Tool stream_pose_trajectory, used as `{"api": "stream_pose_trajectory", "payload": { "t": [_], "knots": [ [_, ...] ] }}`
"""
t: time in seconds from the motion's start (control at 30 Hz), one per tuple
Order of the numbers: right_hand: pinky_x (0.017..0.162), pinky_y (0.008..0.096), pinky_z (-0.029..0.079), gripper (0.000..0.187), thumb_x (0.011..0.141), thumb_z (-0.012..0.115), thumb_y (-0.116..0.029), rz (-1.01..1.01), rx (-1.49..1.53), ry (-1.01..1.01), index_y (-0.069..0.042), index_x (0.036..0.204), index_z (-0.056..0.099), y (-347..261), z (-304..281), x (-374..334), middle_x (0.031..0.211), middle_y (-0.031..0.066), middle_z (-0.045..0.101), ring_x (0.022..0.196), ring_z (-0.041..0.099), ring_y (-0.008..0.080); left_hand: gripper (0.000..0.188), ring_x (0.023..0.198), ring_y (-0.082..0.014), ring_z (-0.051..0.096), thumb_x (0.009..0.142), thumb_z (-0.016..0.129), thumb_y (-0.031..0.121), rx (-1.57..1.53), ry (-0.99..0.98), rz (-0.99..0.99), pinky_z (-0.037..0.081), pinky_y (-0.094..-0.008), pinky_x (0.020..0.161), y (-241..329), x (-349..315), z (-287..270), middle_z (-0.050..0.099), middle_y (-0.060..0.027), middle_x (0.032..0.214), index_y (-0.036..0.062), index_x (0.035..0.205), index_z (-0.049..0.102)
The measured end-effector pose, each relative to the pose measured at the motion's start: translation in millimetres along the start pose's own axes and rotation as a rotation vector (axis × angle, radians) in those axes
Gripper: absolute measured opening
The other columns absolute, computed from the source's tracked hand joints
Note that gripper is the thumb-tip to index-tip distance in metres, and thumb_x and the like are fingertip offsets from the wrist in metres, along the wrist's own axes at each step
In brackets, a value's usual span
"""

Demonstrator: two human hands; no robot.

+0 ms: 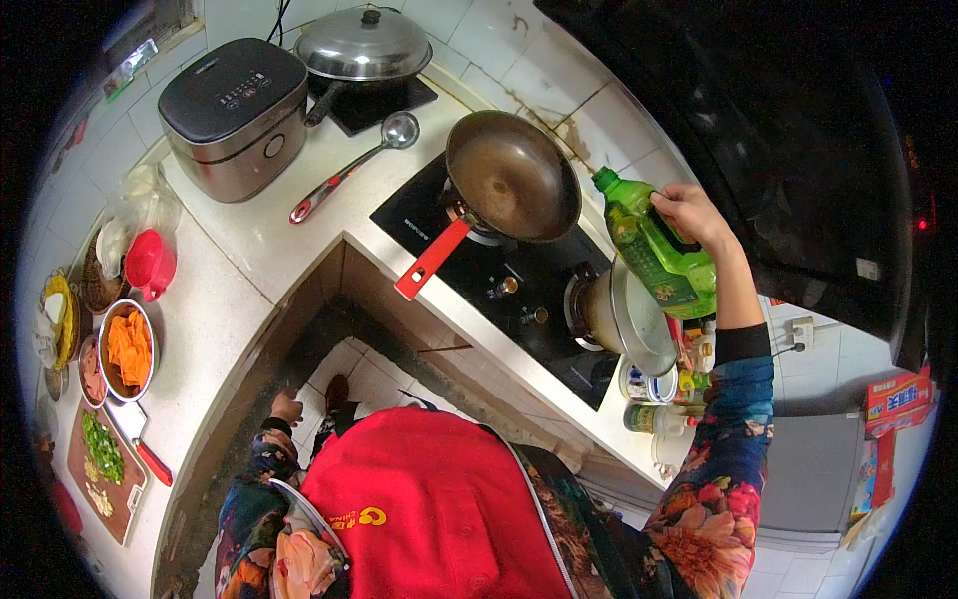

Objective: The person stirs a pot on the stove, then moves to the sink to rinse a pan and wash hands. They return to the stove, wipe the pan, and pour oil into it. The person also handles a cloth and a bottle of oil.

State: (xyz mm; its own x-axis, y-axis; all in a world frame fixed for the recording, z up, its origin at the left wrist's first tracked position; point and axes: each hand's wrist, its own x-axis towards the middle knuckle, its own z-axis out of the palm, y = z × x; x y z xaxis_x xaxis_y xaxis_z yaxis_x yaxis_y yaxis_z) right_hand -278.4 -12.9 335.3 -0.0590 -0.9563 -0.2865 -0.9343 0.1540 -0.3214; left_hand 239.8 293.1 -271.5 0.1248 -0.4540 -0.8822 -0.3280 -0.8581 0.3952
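My right hand (696, 213) is wrapped round the handle of a green, see-through oil bottle (654, 262). The bottle leans with its green neck (605, 180) up and to the left, near the wok's right side. A wok (511, 180) with a brown inside and a red handle (434, 260) sits on the far burner of the black gas stove (489, 285). Below the bottle, a pale pot (629, 314) stands on the other burner, partly hidden by it. Low by the counter's edge hangs my left hand (285, 407), its fingers curled, with nothing seen in it.
A ladle (364, 165) lies between the stove and a rice cooker (239, 120). Behind stands a lidded pan (364, 50). On the left are a bowl of orange slices (128, 349), a cutting board (125, 494) with chopped greens, and a knife (150, 459). Jars (654, 417) line the right.
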Motion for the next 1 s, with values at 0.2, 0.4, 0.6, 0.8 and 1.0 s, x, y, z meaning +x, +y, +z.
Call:
{"api": "stream_pose_trajectory", "payload": {
  "t": [0.2, 0.4, 0.6, 0.8, 1.0],
  "knots": [
    [0.055, 0.0301, 0.039, 0.034, 0.085, 0.058, -0.033, 0.0, -0.13, -0.013, 0.001, 0.08, 0.062, -2.7, -2.5, 7.9, 0.065, 0.0039, 0.057, 0.059, 0.05, 0.0135, 0.044, 0.064, -0.0265, 0.068, 0.079, 0.048, 0.003, 0.02, 0.044, -0.078, 0.051, -0.0363, 0.046, -16.1, 10.3, 1.4, 0.064, -0.0198, 0.093, 0.0005, 0.123, 0.048],
    [0.053, 0.0313, 0.039, 0.031, 0.083, 0.059, -0.032, 0.021, -0.244, -0.004, -0.001, 0.08, 0.063, 2.5, -3.9, 15.4, 0.063, 0.005, 0.055, 0.056, 0.05, 0.0146, 0.045, 0.064, -0.0263, 0.067, 0.077, 0.049, 0.004, -0.011, 0.026, -0.071, 0.05, -0.0364, 0.046, -17.5, 13.1, 5.7, 0.065, -0.0186, 0.085, -0.0005, 0.122, 0.049],
    [0.053, 0.0324, 0.041, 0.03, 0.082, 0.06, -0.031, 0.059, -0.271, -0.008, 0.0, 0.08, 0.063, -1.0, -6.0, 16.4, 0.063, 0.0067, 0.057, 0.055, 0.052, 0.016, 0.047, 0.065, -0.0278, 0.067, 0.077, 0.051, 0.003, -0.076, 0.008, -0.066, 0.051, -0.0371, 0.047, -21.8, 24.2, 9.8, 0.065, -0.0186, 0.084, -0.0008, 0.123, 0.049],
    [0.057, 0.0334, 0.043, 0.03, 0.081, 0.061, -0.03, 0.086, -0.276, 0.014, 0.0, 0.083, 0.065, -4.2, -6.4, 16.9, 0.067, 0.009, 0.059, 0.06, 0.055, 0.0179, 0.044, 0.065, -0.0286, 0.067, 0.077, 0.052, 0.004, -0.063, 0.021, -0.06, 0.052, -0.0372, 0.049, -33.5, 32.7, 10.6, 0.065, -0.0196, 0.082, -0.0006, 0.12, 0.05],
    [0.063, 0.0354, 0.046, 0.033, 0.08, 0.062, -0.031, 0.032, -0.353, 0.013, 0.002, 0.082, 0.065, -5.0, -7.4, 19.8, 0.072, 0.0122, 0.063, 0.066, 0.059, 0.022, 0.041, 0.065, -0.0276, 0.067, 0.078, 0.053, 0.006, -0.035, 0.004, -0.102, 0.053, -0.037, 0.05, -38.0, 31.9, 8.0, 0.065, -0.0192, 0.082, 0.0007, 0.118, 0.05]
  ]
}}
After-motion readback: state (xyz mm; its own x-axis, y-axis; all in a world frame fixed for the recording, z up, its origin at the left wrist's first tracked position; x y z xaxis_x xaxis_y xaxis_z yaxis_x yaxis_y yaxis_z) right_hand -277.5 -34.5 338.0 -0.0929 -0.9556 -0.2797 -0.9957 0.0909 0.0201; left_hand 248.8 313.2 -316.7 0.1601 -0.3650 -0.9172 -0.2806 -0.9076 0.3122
